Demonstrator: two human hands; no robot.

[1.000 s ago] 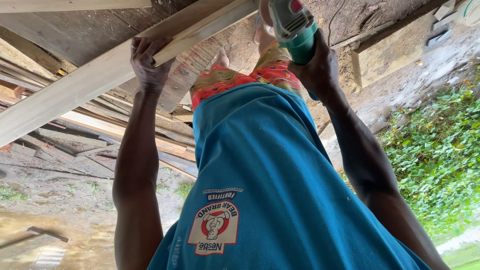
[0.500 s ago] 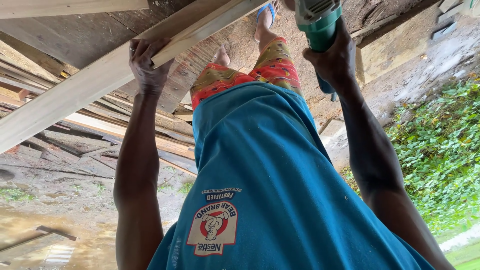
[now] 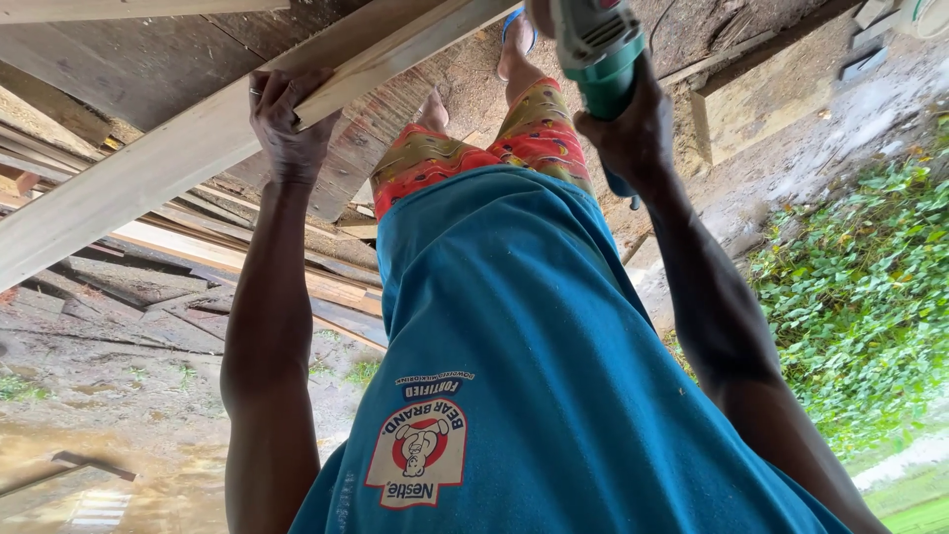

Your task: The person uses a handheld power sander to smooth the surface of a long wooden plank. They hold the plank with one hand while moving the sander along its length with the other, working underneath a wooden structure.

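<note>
My left hand (image 3: 287, 119) is closed around the edge of a long pale wooden plank (image 3: 138, 183) that runs from the left edge to the top centre. A ring shows on one finger. My right hand (image 3: 638, 133) grips a green and grey power tool (image 3: 598, 44) at the top centre, just to the right of the plank's far end. The tool's working end is cut off by the top of the picture. Below lie my blue shirt (image 3: 514, 326), patterned red shorts (image 3: 465, 153) and a foot in a blue sandal (image 3: 516, 40).
Rough planks (image 3: 178, 267) lie stacked on the left under the long one. Muddy ground with a brown puddle (image 3: 89, 465) fills the lower left. Green leafy plants (image 3: 860, 297) grow on the right. A concrete block (image 3: 751, 109) stands at the upper right.
My right hand and the green tool have shifted a little to the right and further from my body. My left hand keeps its hold on the plank.
</note>
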